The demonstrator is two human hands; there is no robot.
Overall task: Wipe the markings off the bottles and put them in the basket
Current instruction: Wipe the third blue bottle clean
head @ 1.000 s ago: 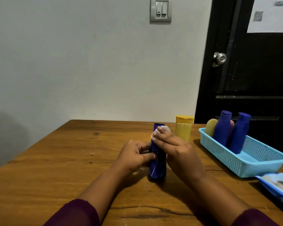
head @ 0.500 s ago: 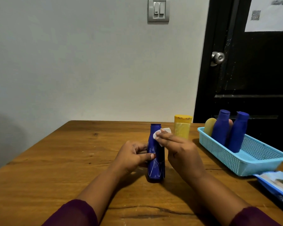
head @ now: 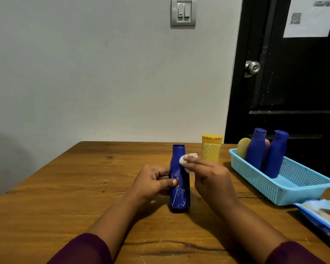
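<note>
**Me:** Two hands on one bottle. My left hand [head: 152,182] has its grip closed round the middle of the blue bottle [head: 179,180], thumb across the front, steadying it upright on the counter [head: 65,187]. My right hand [head: 211,180] pinches a small white wipe [head: 187,162] between fingertips and presses it to the bottle's shoulder, just under the neck.

**Partner:** How much is done?

**Me:** Not this one. White scribbles cover the lower half of the body, so I judge the wiping has barely reached them. Behind it, near the far edge, a yellow bottle [head: 211,149] stands untouched; I think it has faint marks too, though at this range I can't be sure.

**Partner:** And the basket?

**Me:** The light blue basket [head: 301,189] sits to my right, well apart from the bottle in hand. Two blue bottles [head: 255,151] lean in it, with a yellowish rounded one and something pinkish partly hidden behind. So roughly four look finished, two left.

**Partner:** Materials?

**Me:** Bottles are smooth matte plastic, round-shouldered, narrow-necked. The basket is rigid plastic mesh with a solid rim. The wipe looks soft and crumpled. The counter is varnished wood with dark grain cracks. A glossy wipes packet [head: 324,216] lies at the right edge.
</note>
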